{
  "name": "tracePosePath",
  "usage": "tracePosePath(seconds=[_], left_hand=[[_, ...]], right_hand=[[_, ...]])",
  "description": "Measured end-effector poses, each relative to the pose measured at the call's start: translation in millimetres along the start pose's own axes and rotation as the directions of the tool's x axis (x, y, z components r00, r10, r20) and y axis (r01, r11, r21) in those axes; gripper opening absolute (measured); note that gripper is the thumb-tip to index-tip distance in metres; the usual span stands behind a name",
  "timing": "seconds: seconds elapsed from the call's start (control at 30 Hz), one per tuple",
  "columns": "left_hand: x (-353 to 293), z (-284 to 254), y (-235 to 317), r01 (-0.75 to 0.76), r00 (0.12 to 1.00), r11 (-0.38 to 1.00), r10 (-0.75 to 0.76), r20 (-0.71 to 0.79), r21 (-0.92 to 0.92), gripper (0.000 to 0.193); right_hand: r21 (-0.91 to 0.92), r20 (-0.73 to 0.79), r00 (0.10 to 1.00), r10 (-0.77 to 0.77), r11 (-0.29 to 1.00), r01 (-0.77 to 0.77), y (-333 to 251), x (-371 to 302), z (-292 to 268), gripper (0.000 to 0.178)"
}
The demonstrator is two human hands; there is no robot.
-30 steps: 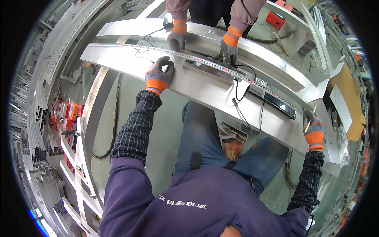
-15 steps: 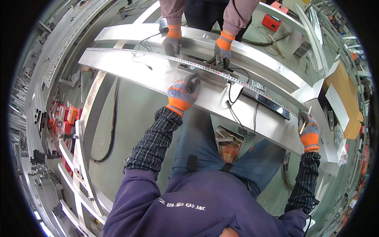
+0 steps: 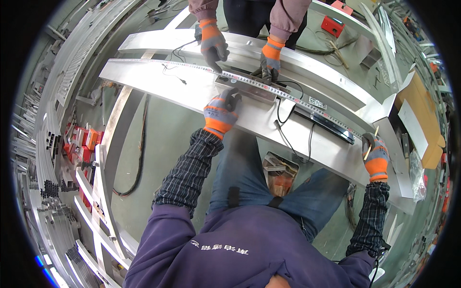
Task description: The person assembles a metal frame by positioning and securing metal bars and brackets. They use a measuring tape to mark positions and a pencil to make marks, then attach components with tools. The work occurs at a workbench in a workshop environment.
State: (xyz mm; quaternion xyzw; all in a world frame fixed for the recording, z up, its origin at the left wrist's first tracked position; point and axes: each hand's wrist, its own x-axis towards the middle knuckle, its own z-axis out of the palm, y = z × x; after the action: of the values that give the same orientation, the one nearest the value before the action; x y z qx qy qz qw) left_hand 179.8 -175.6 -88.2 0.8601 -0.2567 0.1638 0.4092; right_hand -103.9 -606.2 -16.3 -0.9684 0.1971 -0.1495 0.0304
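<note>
A long silvery metal beam (image 3: 192,96) lies across in front of me, with a tape measure (image 3: 331,117) stretched along it. My right hand (image 3: 377,161), in a grey and orange glove, is closed round a thin pale pencil (image 3: 368,153) at the tape's right end. My left hand (image 3: 222,113), gloved alike, rests at the beam's near edge with its fingers curled in; nothing shows in them. Just beyond it sits a flat metal plate (image 3: 257,92). A co-worker's left-side hand (image 3: 214,48) points down at the tape; their other hand (image 3: 270,62) presses beside the plate.
A black bar-shaped device (image 3: 326,127) with loose cables (image 3: 288,139) lies on the beam. An opened cardboard box (image 3: 418,120) stands at the right. A tray of small parts (image 3: 279,175) is between my legs. A red box (image 3: 332,26) sits on the floor beyond.
The co-worker's left-side hand has lifted and now points a finger at the tape. My left hand's fingers have curled slightly tighter; my right hand stays at the tape's end.
</note>
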Motion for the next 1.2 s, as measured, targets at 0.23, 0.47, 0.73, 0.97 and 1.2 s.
tracePosePath(seconds=[0.23,0.47,0.73,0.97,1.2], left_hand=[[2,1,3,0.008,1.000,1.000,-0.007,0.007,-0.026,0.026],[0,5,-1,0.003,1.000,1.000,-0.003,-0.014,0.013,0.023],[0,3,0,0.039,0.999,0.995,-0.042,0.030,0.096,0.026],[1,5,-1,0.112,0.993,0.993,-0.111,0.033,-0.027,0.044],[25,-2,11,0.304,0.896,0.901,-0.381,0.229,0.310,0.070]], right_hand=[[0.026,-0.011,1.000,-0.009,1.000,0.009,2,-1,1,0.020],[0.040,-0.037,0.998,-0.050,0.998,0.051,4,0,3,0.017],[0.011,0.073,0.996,-0.045,0.999,0.044,5,-2,-1,0.029],[0.012,0.053,0.998,-0.038,0.999,0.037,4,-1,-1,0.023],[0.030,-0.018,0.998,-0.056,0.998,0.057,1,1,-1,0.013]])
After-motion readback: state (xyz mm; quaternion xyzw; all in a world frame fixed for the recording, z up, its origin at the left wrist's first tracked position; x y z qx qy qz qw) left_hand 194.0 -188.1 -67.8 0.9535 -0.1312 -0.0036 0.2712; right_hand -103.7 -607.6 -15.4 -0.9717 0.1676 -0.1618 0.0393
